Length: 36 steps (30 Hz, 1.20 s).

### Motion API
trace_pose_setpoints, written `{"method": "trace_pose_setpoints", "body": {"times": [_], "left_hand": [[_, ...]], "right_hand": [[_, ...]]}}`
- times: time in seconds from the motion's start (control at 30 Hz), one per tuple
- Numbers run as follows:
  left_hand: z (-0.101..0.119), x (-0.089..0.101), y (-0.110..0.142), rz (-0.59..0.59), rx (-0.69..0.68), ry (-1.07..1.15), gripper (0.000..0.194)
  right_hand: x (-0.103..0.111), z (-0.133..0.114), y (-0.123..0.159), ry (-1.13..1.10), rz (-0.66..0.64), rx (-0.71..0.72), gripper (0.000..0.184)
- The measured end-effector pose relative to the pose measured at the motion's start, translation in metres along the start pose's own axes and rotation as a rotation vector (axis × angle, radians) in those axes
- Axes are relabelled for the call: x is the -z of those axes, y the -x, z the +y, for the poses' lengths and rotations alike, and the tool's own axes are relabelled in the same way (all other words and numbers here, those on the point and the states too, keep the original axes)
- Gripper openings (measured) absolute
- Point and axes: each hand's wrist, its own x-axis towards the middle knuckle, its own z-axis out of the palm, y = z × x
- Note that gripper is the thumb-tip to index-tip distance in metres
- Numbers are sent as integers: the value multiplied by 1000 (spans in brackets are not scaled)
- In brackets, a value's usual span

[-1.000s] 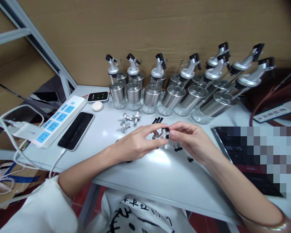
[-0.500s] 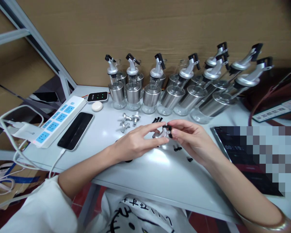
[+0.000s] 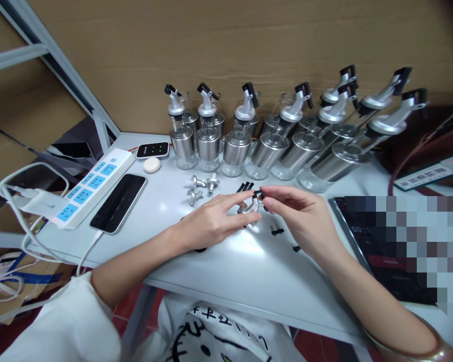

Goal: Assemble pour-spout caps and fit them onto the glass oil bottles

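Between the fingers of my left hand [image 3: 215,221] is a silver pour spout [image 3: 252,205], held just above the table. My right hand [image 3: 296,208] pinches a small black cap [image 3: 259,193] at the spout's tip; whether the cap is fixed there I cannot tell. Several black stoppers [image 3: 245,186] lie just behind my left fingers. Small black pieces [image 3: 277,232] rest on the table under my right hand. Left of them are 3 bare silver spouts [image 3: 211,184]. A dark item is partly hidden beneath my left wrist.
Glass-and-steel oil bottles [image 3: 236,151] line the back, several topped with capped spouts. At the left are a power strip [image 3: 94,188], a phone [image 3: 119,203], a small display device [image 3: 153,150] and a round white case [image 3: 151,165]. A tablet [image 3: 377,251] lies at right.
My right fingers have shifted slightly on the black cap at the spout's tip, and the cap's angle looks different. My left hand keeps nearly the same place with the spout.
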Motion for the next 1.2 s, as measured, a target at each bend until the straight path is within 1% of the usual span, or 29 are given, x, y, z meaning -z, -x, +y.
{"method": "trace_pose_setpoints", "body": {"times": [0.27, 0.53, 0.77, 0.93, 1.1, 1.2], "left_hand": [[1, 1, -2, -19, 9, 8, 23], [1, 0, -1, -30, 0, 23, 23], [-1, 1, -1, 0, -22, -20, 24], [-2, 0, 0, -9, -14, -26, 23], [-1, 1, -1, -35, -3, -23, 24], [-1, 1, -1, -48, 8, -9, 24]], "right_hand": [[-2, -3, 1, 41, 0, 27, 17], [0, 0, 0, 29, -62, 1, 14], [1, 2, 0, 15, -91, -20, 12], [-1, 0, 1, 34, -70, -32, 15], [1, -2, 2, 47, -16, -2, 12], [2, -2, 2, 56, -11, 1, 13]]}}
